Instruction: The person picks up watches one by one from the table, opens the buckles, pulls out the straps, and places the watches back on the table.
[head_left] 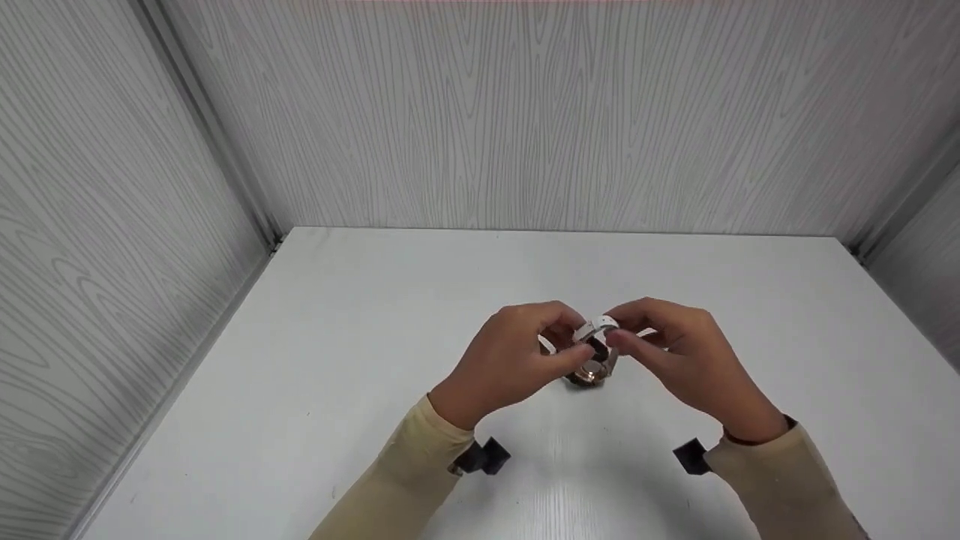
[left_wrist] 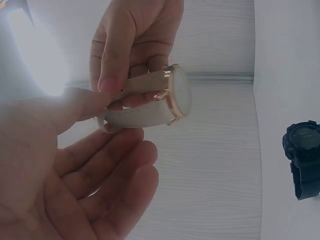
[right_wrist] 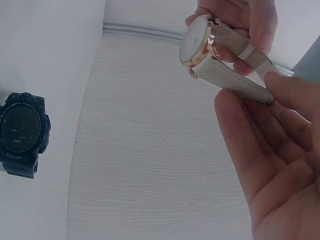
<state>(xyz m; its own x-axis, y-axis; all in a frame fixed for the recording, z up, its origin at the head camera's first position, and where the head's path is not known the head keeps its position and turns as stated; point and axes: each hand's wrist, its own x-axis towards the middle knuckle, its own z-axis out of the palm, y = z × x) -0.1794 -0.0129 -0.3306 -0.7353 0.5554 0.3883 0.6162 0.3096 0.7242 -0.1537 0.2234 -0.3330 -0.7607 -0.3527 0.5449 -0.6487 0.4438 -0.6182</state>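
Observation:
A wristwatch (right_wrist: 196,44) with a white dial, rose-gold case and pale strap is held up between both hands. My left hand (head_left: 510,356) pinches its strap with thumb and fingers. From the other side my right hand (head_left: 686,356) pinches the strap near its end, thumb against fingertips. The strap (left_wrist: 137,114) is bent into a loop, its two halves close together at the hands. In the head view the fingers hide part of the watch. A black digital watch (right_wrist: 22,130) lies on the table below the hands, its strap curved under it.
The white tabletop (head_left: 390,300) spreads around the hands. Wood-grain panels stand at the back (head_left: 525,112) and on both sides. Small black wrist cameras are worn at the left sleeve (head_left: 405,472) and the right sleeve (head_left: 787,480).

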